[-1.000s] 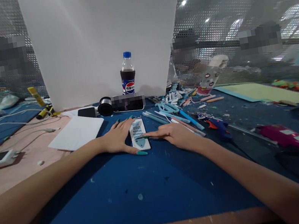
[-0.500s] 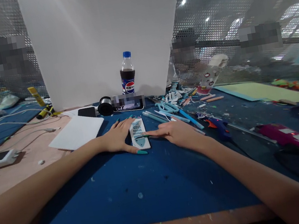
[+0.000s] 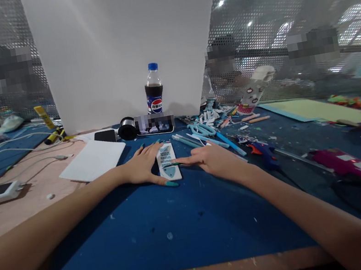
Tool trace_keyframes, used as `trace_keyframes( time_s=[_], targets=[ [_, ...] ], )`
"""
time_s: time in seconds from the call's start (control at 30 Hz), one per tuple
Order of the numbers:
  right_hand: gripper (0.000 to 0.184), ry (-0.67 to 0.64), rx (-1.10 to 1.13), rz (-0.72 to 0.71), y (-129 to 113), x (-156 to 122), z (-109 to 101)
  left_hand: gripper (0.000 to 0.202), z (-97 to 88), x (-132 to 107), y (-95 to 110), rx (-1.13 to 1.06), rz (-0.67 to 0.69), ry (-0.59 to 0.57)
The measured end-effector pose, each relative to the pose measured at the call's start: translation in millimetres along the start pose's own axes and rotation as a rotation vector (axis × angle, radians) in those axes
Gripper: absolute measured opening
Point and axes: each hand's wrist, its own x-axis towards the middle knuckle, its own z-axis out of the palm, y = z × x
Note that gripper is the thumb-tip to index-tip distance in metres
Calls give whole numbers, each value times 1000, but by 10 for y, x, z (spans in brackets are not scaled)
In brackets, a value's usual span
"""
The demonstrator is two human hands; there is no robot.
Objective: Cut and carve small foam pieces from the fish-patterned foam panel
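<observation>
A small white card with blue shapes point(image 3: 167, 163) lies flat on the blue mat point(image 3: 167, 221). My left hand point(image 3: 142, 166) rests beside it on the left, fingers stretched along its edge and thumb at its near corner. My right hand point(image 3: 211, 160) lies to the right with the index finger stretched out, its tip touching the card near the middle; the other fingers are loosely curled. Neither hand lifts anything.
A cola bottle point(image 3: 153, 88) stands before a white board point(image 3: 126, 46). A tape roll point(image 3: 126, 128) and phone point(image 3: 155, 124) lie behind the card. White sheet point(image 3: 93, 159) at left, blue sticks and scraps point(image 3: 208, 134) at right, glue gun point(image 3: 263, 150), pink toy car point(image 3: 349, 163).
</observation>
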Motion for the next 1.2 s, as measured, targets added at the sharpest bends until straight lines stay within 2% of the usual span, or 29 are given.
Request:
trace_keyframes(
  time_s=[0.37, 0.63, 0.97, 1.2],
  targets=[
    [59, 1, -39, -22, -11, 13, -18, 115, 15, 9, -43, 12, -1, -1],
    [61, -66, -7, 6, -38, 26, -57, 117, -13, 7, 10, 11, -33, -13],
    [61, -37, -50, -45, 32, 45, -5, 115, -5, 20, -10, 25, -20, -4],
    [61, -37, -112, -43, -40, 47, -40, 112, -22, 13, 28, 31, -14, -7]
  ],
)
